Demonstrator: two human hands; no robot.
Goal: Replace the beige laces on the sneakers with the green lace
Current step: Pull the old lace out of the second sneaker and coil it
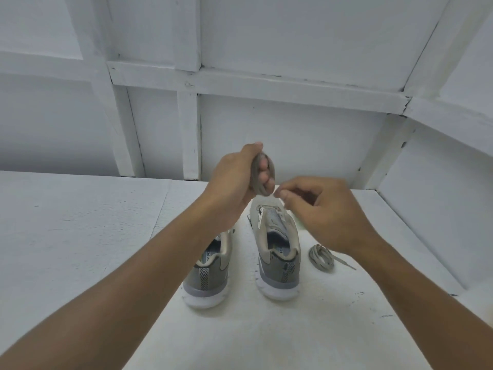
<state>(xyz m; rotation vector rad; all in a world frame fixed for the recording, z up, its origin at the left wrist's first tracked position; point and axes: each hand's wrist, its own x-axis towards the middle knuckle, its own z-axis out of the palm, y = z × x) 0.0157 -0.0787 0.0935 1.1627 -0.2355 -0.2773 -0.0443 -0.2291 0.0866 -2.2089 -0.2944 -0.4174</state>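
Left hand (234, 177) raised above the sneakers, fingers curled tight round a wound bundle of beige lace (260, 180). Right hand (328, 209) just right of it, thumb and forefinger pressed together at the bundle's lower edge, other fingers curled in; blur hides whether a lace end sits in that pinch. Left sneaker (208, 273) and right sneaker (277, 263) stand side by side on the white table (80, 236), heels near. A second coiled lace (320, 259) lies just right of the right sneaker.

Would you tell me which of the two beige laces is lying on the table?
The coiled beige lace right of the right-hand sneaker; the bundled beige lace is gripped in the left hand.
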